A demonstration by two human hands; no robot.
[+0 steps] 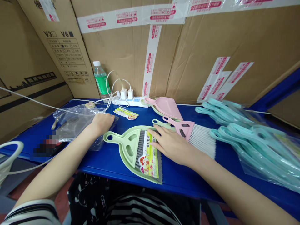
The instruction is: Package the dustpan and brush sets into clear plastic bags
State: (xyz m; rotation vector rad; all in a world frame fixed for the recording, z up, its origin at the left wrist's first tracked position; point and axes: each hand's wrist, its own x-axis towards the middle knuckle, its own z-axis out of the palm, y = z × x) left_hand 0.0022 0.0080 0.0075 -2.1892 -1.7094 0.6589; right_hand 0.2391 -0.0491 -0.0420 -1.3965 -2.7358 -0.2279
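A green dustpan [122,147] lies on the blue table with a green brush [131,145] in it and a printed label card [150,156] across the bristles. Resting over the upper right of this set, my right hand [172,142] has its fingers spread, near the card's top edge. My left hand [103,123] is at the right side of a clear plastic bag [77,122]; its fingers are curled, and what they grip is hidden. Right of centre lie a pink brush [185,128] with pale bristles and a pink dustpan [167,107].
Bagged turquoise dustpan sets [248,140] cover the right side. Behind are a power strip [138,101] with white cables, a green-labelled bottle [101,82] and another label card [126,113]. Cardboard [131,56] walls the back. A white cable crosses the left.
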